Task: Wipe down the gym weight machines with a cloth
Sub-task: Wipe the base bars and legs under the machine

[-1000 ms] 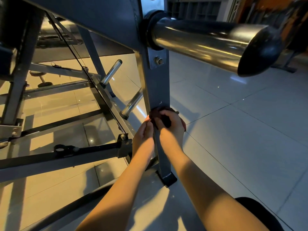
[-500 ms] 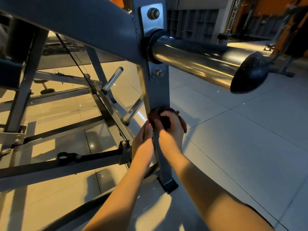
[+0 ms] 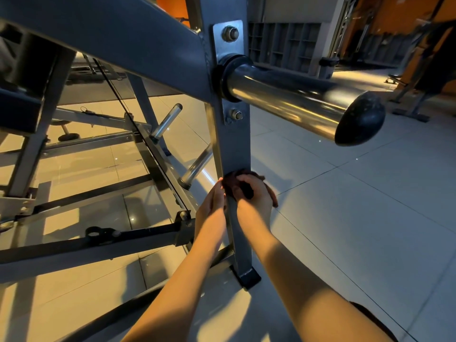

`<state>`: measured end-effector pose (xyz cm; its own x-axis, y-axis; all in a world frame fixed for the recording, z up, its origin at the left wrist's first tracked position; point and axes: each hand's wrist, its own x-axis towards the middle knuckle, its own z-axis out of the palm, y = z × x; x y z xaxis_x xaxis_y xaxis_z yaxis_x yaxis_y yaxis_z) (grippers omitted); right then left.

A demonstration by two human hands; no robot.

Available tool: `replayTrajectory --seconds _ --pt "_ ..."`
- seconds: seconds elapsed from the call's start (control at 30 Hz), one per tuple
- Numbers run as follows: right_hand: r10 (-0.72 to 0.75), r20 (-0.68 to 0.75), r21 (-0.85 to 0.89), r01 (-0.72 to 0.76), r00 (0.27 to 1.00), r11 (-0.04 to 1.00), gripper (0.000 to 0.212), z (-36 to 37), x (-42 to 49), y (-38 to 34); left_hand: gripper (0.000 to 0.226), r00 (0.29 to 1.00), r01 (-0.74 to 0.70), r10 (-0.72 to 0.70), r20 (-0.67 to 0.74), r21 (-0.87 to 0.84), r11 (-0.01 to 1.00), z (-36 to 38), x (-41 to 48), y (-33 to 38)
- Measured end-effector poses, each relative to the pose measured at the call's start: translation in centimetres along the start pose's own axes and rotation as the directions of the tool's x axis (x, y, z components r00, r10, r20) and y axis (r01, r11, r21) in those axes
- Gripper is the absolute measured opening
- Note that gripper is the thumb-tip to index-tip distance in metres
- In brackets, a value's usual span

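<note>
While both hands (image 3: 254, 193) are clamped round the cloth (image 3: 232, 180) on the upright post (image 3: 234, 144), I'd keep firm pressure sliding toward 6 o'clock.

Bare forearms, no sleeves; dark garment (image 3: 375, 324) at lower right.

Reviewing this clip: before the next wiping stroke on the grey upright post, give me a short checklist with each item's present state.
1. Dark maroon cloth pressed against the grey steel upright post: ok.
2. Right hand gripping the cloth: ok.
3. Left hand on the post's other side, on the cloth's edge: ok.
4. Post below the hands free of obstacles down to the black foot cap: ok.
5. Head clear of the chrome weight horn with black end cap overhead: cannot tell.
6. Post surface already clean: cannot tell.
</note>
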<state>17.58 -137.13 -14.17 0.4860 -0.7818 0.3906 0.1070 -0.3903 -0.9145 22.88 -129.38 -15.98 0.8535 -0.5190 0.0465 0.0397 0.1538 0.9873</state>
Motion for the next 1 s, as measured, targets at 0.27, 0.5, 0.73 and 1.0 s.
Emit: replayTrajectory --seconds 0.27,0.5,0.73,1.0 --pt "-0.126 0.059 -0.044 0.129 0.990 0.991 0.034 -0.7 1.6 -2.1 0.032 0.999 -0.021 0.020 0.032 0.003 1.000 0.0 -0.2 0.1" --pt "-0.053 0.080 -0.127 0.063 0.995 0.990 0.038 -0.6 0.1 1.2 0.028 1.000 0.014 -0.014 0.001 -0.022 1.000 -0.5 0.3 -0.6" --pt "-0.067 0.087 -0.054 0.072 0.994 0.996 0.027 0.0 1.8 -2.5 0.039 1.000 -0.001 0.001 0.006 -0.029 1.000 -1.1 -0.1 0.4" --pt "0.154 0.132 0.006 -0.156 0.979 0.988 0.026 0.6 -0.4 1.2 0.023 0.993 0.102 -0.105 0.044 0.078 0.992 -1.3 0.0 -0.9"
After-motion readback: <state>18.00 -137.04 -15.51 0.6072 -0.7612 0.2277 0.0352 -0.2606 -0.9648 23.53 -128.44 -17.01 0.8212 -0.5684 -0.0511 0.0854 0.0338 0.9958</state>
